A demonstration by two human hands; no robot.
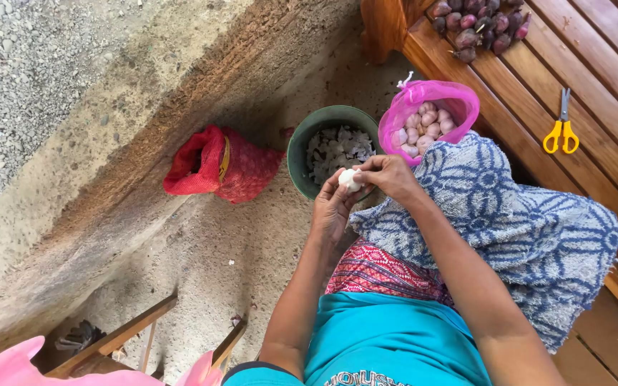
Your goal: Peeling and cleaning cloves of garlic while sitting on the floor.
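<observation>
Head view: your left hand (332, 207) and right hand (389, 174) are together, both pinched on one white garlic clove (350, 179), held just above the green bucket (299, 154) of papery peelings. It looks light, firm and smooth, so likely slippery once bare; grip it by the ends. A pink mesh bag (434, 96) of cloves sits beside the bucket.

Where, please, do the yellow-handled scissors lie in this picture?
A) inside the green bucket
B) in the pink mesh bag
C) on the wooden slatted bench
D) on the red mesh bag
C: the yellow-handled scissors lie flat on the wooden slatted bench, apart from the pink mesh bag and the green bucket.
</observation>
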